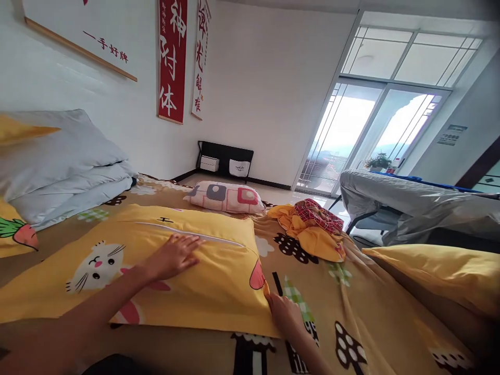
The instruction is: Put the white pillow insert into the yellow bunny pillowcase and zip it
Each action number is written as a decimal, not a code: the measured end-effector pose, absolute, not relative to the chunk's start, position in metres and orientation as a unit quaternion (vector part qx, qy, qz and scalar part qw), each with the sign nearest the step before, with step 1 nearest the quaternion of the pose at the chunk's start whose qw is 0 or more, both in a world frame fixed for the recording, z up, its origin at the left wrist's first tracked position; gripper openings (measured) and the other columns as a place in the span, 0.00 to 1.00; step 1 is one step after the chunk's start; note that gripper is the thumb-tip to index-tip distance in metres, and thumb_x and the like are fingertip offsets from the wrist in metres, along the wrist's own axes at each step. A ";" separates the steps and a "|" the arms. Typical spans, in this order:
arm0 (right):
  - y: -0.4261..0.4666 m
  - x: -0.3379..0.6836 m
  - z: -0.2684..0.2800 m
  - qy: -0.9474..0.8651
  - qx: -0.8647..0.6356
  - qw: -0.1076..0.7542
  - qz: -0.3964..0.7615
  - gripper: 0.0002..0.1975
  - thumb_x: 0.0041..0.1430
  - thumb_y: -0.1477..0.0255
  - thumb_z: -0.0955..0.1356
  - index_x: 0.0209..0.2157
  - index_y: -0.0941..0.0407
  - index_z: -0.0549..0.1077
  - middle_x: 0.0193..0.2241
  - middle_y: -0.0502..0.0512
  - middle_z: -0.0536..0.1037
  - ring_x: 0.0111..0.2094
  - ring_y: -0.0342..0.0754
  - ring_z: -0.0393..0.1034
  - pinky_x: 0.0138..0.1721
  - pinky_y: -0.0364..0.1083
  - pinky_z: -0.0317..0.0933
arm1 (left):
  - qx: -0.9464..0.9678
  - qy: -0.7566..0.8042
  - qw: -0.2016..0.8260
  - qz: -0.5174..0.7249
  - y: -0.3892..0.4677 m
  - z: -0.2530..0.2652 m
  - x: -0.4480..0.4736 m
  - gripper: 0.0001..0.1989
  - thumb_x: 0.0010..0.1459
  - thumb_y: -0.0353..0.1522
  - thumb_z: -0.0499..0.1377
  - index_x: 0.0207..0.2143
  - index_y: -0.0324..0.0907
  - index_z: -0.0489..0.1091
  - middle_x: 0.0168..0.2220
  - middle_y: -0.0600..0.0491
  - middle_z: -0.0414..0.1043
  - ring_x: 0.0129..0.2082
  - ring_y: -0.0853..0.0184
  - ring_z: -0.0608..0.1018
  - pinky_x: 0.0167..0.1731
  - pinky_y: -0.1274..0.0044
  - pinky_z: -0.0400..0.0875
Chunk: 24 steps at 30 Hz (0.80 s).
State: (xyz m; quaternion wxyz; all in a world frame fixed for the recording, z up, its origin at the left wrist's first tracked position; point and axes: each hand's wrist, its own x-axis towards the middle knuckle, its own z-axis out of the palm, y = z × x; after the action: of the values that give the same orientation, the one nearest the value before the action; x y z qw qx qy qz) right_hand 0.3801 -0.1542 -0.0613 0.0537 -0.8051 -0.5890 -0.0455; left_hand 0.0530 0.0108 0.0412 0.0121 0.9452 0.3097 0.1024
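Observation:
A yellow pillow (219,291) lies flat before me, its case printed with a white rabbit face and a pink shape. A pale zipper line (187,234) runs across the upper part of the case. My left hand (175,256) rests on top of the pillow just below the zipper, fingers stretched out. At the pillow's right edge, my right hand (287,315) is closed on the cloth of the case, near a pink printed patch. What its fingertips do under the edge is hidden.
The bed is spread with a brown patterned sheet (328,302). Beyond the pillow lie a patterned pink pillow (224,198) and a bundle of yellow and red plaid cloth (316,224). Grey bedding (70,161) is piled left; another yellow pillow (441,265) lies right, near a plastic-covered table (406,203).

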 end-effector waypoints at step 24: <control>-0.161 0.304 0.029 -0.841 -0.528 0.116 -0.016 0.07 0.55 0.67 0.71 0.30 0.54 0.71 0.29 0.49 0.77 0.36 0.46 0.70 0.53 0.50 0.52 | 0.990 0.118 0.079 -0.010 -0.069 0.082 0.077 0.07 0.52 0.27 0.55 0.23 0.42 0.70 0.28 0.51 0.75 0.31 0.63 0.75 0.32 0.74 0.65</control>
State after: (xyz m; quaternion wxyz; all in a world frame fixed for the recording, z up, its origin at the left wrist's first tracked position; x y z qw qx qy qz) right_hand 0.3042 -0.1612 0.0289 0.1155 -0.5278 -0.8413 -0.0164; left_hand 0.0773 -0.0694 0.0817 0.0794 0.9897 0.1183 -0.0100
